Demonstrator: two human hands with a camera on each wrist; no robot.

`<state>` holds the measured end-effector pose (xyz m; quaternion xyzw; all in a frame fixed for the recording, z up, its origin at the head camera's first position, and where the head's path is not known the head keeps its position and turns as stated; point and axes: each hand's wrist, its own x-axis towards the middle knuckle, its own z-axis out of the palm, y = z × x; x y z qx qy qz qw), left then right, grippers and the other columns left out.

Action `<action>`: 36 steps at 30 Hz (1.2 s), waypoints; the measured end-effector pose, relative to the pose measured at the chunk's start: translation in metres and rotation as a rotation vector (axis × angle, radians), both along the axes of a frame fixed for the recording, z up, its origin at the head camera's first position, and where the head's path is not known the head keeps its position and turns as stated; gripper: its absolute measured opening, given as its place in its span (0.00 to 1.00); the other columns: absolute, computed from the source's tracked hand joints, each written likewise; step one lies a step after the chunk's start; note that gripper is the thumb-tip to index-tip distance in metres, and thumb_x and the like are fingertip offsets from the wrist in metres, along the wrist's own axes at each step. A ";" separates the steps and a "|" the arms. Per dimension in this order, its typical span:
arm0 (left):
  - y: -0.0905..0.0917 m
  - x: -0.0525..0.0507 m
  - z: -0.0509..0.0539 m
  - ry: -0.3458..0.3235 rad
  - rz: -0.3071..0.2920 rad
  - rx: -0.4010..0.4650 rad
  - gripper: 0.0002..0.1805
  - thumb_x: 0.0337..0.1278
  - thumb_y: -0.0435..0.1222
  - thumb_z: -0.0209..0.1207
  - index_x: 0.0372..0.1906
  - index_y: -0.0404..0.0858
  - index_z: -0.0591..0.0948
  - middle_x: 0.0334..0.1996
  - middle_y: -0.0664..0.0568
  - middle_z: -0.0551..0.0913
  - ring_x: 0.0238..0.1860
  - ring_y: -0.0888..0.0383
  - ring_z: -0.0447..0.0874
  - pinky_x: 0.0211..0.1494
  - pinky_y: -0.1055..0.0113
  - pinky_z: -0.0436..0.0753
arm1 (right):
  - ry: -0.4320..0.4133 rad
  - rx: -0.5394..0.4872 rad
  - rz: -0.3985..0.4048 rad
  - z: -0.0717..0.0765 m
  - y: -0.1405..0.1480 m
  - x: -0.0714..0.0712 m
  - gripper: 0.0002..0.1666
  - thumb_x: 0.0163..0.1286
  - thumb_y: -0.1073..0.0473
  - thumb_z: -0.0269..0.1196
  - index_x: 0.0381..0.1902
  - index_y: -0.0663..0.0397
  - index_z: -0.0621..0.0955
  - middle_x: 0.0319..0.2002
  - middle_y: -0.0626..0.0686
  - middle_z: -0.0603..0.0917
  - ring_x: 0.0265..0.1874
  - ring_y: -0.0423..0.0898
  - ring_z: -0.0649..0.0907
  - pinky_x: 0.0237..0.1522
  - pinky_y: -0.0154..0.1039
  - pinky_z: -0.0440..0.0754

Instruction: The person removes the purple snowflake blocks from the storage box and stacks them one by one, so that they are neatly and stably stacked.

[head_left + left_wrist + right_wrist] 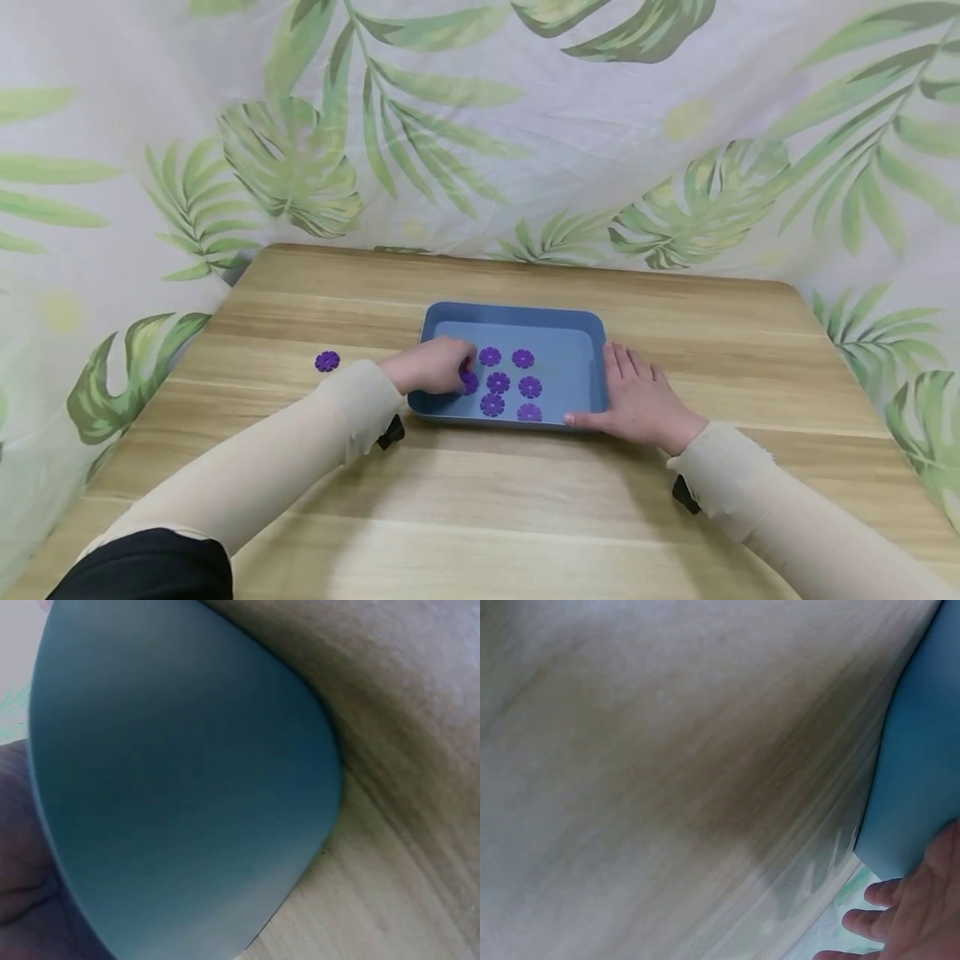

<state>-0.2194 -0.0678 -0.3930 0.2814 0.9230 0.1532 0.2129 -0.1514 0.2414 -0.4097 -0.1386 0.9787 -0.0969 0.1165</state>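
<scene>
Left hand [437, 365] pinches purple disc [469, 383] in tray [568, 358]; right hand [642, 403], fingers straight, touches tray.

Tray [570, 354] free along back; purple discs [498, 383] occupy middle.

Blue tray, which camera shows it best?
The head view shows the blue tray best, nearly its whole outline from above. The left wrist camera gets a close-up section; the right wrist camera, a cropped piece.

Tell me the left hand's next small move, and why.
Probably have the left hand release the purple piece it holds: that piece is within the blue tray, close beside other purple pieces, while the right hand rests against the tray's right end.
</scene>
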 end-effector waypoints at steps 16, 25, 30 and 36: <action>-0.016 -0.008 0.000 0.056 -0.037 0.145 0.06 0.62 0.24 0.57 0.34 0.36 0.81 0.28 0.52 0.79 0.30 0.58 0.74 0.36 0.66 0.75 | 0.026 0.010 0.029 0.001 -0.002 -0.001 0.80 0.59 0.15 0.59 0.78 0.78 0.48 0.78 0.77 0.43 0.77 0.73 0.46 0.74 0.69 0.43; -0.024 -0.012 0.011 0.024 0.046 0.250 0.05 0.65 0.25 0.61 0.33 0.36 0.82 0.27 0.51 0.79 0.30 0.56 0.74 0.38 0.63 0.75 | 0.023 0.012 0.031 0.003 0.000 -0.001 0.79 0.60 0.16 0.59 0.78 0.79 0.47 0.78 0.77 0.43 0.77 0.73 0.45 0.73 0.71 0.42; -0.029 -0.015 0.011 -0.008 0.130 0.318 0.02 0.66 0.27 0.62 0.37 0.33 0.83 0.30 0.49 0.82 0.32 0.56 0.78 0.38 0.63 0.78 | 0.025 0.020 0.030 0.003 0.000 -0.002 0.80 0.60 0.16 0.59 0.78 0.79 0.47 0.78 0.77 0.44 0.77 0.73 0.46 0.73 0.71 0.43; -0.038 -0.017 0.012 -0.150 0.270 0.448 0.07 0.71 0.26 0.57 0.46 0.27 0.82 0.35 0.45 0.83 0.36 0.53 0.82 0.43 0.59 0.84 | 0.017 0.019 0.031 0.002 0.000 -0.001 0.80 0.59 0.14 0.58 0.78 0.78 0.47 0.78 0.76 0.45 0.77 0.73 0.47 0.73 0.71 0.44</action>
